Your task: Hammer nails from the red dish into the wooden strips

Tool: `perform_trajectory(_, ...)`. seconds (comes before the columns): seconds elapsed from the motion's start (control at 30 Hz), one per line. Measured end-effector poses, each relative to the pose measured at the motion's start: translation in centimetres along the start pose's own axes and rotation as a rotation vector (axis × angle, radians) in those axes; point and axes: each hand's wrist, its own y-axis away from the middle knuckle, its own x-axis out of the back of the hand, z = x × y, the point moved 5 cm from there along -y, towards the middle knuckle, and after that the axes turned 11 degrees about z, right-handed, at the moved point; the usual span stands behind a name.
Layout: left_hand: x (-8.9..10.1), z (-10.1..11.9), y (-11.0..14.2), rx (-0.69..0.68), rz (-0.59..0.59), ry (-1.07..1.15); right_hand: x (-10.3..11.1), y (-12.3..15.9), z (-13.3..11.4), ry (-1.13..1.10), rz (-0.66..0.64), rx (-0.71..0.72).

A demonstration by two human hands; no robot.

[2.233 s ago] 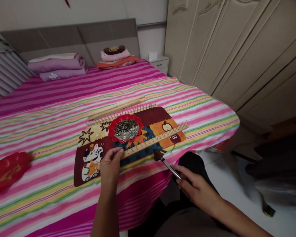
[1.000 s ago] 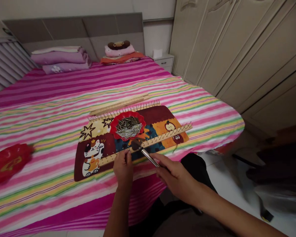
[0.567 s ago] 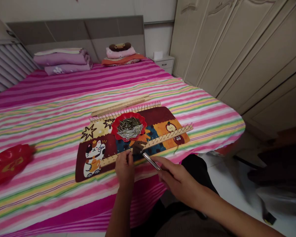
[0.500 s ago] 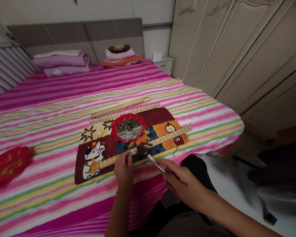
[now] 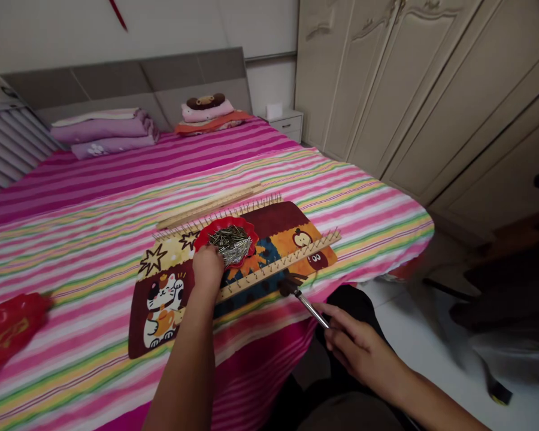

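My right hand is wrapped round the handle of a hammer, whose dark head is over the near edge of the patterned mat. My left hand reaches to the near left side of a red scalloped bowl. Loose nails fill that bowl, and my left fingertips are hidden at its edge. In front of the bowl a wooden strip lies aslant on the mat, with a row of nails standing up along it. My left hand and forearm cover the strip's left end.
Behind the bowl is another nail-studded strip, with bare-looking wooden strips beyond it. A red plastic item lies at the left on the striped bedspread. Folded bedding sits by the headboard; wardrobes stand at the right.
My left hand has moved from the near strip up to the bowl of nails. The hammer has shifted right and down, away from the strip. The view has turned slightly.
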Motion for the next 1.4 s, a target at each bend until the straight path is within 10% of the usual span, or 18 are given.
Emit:
perform_trajectory(0.4,0.4,-0.7,0.2,0.088,-0.072,0.050,-0.2,0.1,0.3,0.013,-0.013,0.020)
perform_trajectory(0.83,4.1,-2.5,6.1,0.577,-0.084,1.340,-0.7,0.5,0.6,0.027,-0.024,0.014)
perform_trajectory(1.4,2.8,-4.9,12.4,0.804,-0.178,1.335,-1.2,1.2,0.2,0.049,-0.058,-0.004)
